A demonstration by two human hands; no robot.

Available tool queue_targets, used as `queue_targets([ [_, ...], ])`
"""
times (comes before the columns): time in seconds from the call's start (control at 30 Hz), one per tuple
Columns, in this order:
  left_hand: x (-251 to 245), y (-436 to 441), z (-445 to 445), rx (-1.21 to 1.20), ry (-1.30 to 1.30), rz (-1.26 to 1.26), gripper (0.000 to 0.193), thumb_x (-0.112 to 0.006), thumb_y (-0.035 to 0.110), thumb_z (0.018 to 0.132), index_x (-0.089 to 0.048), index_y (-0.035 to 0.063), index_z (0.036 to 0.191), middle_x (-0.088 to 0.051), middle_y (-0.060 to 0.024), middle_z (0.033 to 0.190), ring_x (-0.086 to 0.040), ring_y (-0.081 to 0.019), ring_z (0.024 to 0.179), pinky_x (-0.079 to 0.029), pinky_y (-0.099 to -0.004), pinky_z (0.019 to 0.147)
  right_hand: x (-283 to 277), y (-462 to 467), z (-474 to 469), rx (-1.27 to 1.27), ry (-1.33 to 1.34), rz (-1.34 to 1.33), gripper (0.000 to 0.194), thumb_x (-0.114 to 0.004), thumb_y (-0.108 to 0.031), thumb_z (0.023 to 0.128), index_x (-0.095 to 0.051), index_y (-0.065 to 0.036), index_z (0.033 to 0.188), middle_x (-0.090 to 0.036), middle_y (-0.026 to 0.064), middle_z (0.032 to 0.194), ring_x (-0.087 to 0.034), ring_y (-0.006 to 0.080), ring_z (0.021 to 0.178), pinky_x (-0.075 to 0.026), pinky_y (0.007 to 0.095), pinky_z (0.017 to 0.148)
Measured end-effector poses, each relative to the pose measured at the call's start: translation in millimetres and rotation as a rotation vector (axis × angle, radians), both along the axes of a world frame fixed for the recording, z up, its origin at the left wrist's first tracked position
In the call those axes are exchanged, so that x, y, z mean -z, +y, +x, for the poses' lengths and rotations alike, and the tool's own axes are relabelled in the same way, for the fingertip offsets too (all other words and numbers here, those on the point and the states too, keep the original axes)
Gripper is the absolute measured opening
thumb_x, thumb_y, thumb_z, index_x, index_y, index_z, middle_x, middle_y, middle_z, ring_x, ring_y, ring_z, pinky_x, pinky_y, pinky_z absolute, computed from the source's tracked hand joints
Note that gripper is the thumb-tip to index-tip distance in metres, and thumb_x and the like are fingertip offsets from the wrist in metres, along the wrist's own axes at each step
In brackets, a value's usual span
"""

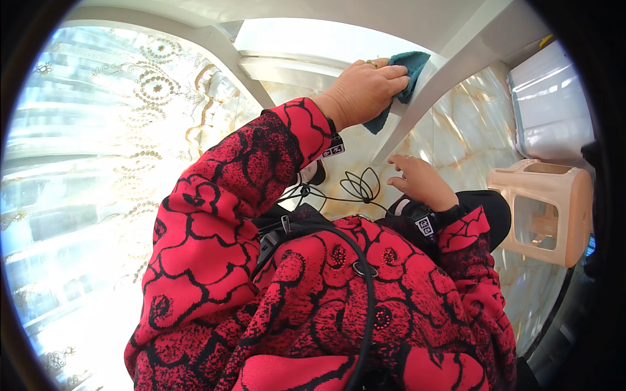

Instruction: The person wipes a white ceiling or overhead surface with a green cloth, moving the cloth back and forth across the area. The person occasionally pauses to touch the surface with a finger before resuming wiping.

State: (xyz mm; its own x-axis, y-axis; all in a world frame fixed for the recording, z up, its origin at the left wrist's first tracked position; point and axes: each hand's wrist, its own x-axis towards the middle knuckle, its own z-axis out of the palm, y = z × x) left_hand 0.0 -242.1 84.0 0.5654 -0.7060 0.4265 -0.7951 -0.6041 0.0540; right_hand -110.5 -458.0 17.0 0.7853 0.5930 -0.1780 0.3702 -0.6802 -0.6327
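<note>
My left hand (364, 90) reaches up and across, its fingers closed over a dark teal cloth (414, 68) held against the upper part of a white curved furniture leg (430, 93). One corner of the cloth hangs below the hand. My right hand (420, 182) is lower and to the right, near the bottom of that leg, with fingers bent and apart and nothing seen in it. Between the hands and my body are thin black cord loops (362, 185). Both sleeves are red and black knit, with dark bands bearing printed codes at the wrists.
Overhead runs a white panel (332, 10), joined to a second white leg (220, 54) on the left. Pale, gold-patterned sheer material (156, 88) covers the left side. At the right are a peach plastic stool (567, 215) and a whitish container (547, 93). The floor has marble-look tiles (450, 132).
</note>
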Motion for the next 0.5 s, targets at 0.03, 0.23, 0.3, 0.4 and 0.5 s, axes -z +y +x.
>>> queue_targets([
  [0.03, -0.4, 7.0, -1.3, -0.013, -0.006, -0.007, 0.04, -0.067, 0.01, 0.077, -0.061, 0.0134, 0.116, -0.061, -0.001, 0.125, -0.059, -0.0256, 0.112, -0.05, -0.0377, 0.088, -0.2, -0.3, -0.3, 0.003, 0.01, 0.004, 0.042, -0.07, -0.024, 0.083, -0.059, -0.001, 0.116, -0.066, 0.0217, 0.103, -0.061, 0.0409, 0.097, -0.048, 0.0473, 0.084],
  [0.23, 6.5, 77.8, 8.9, -0.179, 0.055, -0.163, 0.038, -0.065, 0.013, 0.084, -0.06, 0.0106, 0.122, -0.062, -0.0095, 0.126, -0.057, -0.0322, 0.116, -0.048, -0.0392, 0.096, -2.0, 0.2, -1.3, 0.023, 0.058, 0.005, 0.043, -0.07, -0.025, 0.083, -0.058, -0.002, 0.117, -0.065, 0.0202, 0.107, -0.06, 0.0399, 0.099, -0.047, 0.0462, 0.085],
  [0.3, 8.6, 103.6, 14.4, -0.185, 0.006, -0.132, 0.036, -0.063, 0.014, 0.086, -0.06, 0.0092, 0.122, -0.061, -0.0106, 0.127, -0.057, -0.0327, 0.116, -0.047, -0.0394, 0.098, -2.9, 0.5, -1.0, 0.018, 0.066, -0.005, 0.043, -0.07, -0.025, 0.083, -0.058, -0.002, 0.117, -0.065, 0.0199, 0.105, -0.06, 0.0397, 0.099, -0.048, 0.0463, 0.084],
  [0.4, 4.9, 140.9, 18.9, -0.359, 0.042, -0.097, 0.035, -0.06, 0.019, 0.089, -0.059, 0.0084, 0.122, -0.06, -0.0092, 0.129, -0.056, -0.0316, 0.117, -0.047, -0.039, 0.097, -3.2, 0.2, -0.9, 0.0, 0.041, -0.009, 0.042, -0.069, -0.026, 0.084, -0.058, -0.002, 0.117, -0.066, 0.0199, 0.103, -0.06, 0.0396, 0.098, -0.048, 0.0465, 0.084],
  [0.5, 0.0, 173.3, 22.9, -0.509, 0.023, -0.039, 0.035, -0.058, 0.022, 0.09, -0.057, 0.0094, 0.123, -0.058, -0.0088, 0.131, -0.056, -0.0314, 0.117, -0.047, -0.0409, 0.097, -1.3, -0.9, -1.2, 0.001, 0.05, -0.033, 0.041, -0.069, -0.027, 0.084, -0.058, -0.002, 0.116, -0.066, 0.0202, 0.102, -0.06, 0.0397, 0.098, -0.048, 0.0467, 0.084],
])
